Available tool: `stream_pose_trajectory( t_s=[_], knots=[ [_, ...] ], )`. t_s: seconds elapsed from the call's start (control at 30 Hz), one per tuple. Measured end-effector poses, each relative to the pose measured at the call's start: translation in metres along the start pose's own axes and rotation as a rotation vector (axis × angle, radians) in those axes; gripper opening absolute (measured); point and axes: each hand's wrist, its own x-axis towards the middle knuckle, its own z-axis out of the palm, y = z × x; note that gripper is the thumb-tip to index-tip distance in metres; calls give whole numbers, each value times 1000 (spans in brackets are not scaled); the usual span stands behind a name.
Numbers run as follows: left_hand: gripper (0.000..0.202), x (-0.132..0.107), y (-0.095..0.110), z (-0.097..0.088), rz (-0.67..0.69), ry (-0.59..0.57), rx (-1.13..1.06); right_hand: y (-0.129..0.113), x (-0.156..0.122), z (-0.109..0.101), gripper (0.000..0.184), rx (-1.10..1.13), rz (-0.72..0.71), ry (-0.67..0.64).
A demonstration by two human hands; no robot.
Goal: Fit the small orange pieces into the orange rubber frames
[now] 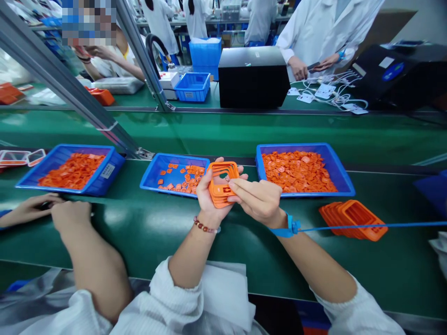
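My left hand (206,195) is closed around a small stack of orange plastic frames (220,199), held up above the green bench. The fingers of my right hand (260,197) are pinched together at the right side of the top frame; whatever they hold is too small or hidden to make out. Just behind my left hand is a blue tray (148,179) with scattered small orange pieces (190,177). Beyond my right hand stands another blue tray (344,184), filled with orange pieces (296,170). A leaning stack of orange frames (352,218) lies on the bench at the right.
A blue wrist strap cord (349,227) runs right from my right wrist. At the left, a co-worker's hands (59,209) rest near a third blue tray (108,179) of orange pieces. A metal post (87,102) slants across the left. Opposite, a person handles white cables (335,93).
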Motion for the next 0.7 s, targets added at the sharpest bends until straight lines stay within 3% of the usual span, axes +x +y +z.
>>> stream_pose_trajectory(
  t_s=[0.13,0.23,0.33,0.47,0.7],
  knots=[
    [55,-3,2,-3,82,-9,70,-8,6,-3,19,148,18,52],
    [60,-7,4,-5,75,-25,98,-14,9,-7,41,215,71,70],
    [58,-8,5,-5,82,-39,87,-16,9,-9,57,254,191,12],
    [54,-7,5,-3,104,-21,82,-15,8,-9,66,315,284,-66],
    [51,-5,5,-5,108,-16,41,-15,10,-9,78,318,154,38]
  ],
)
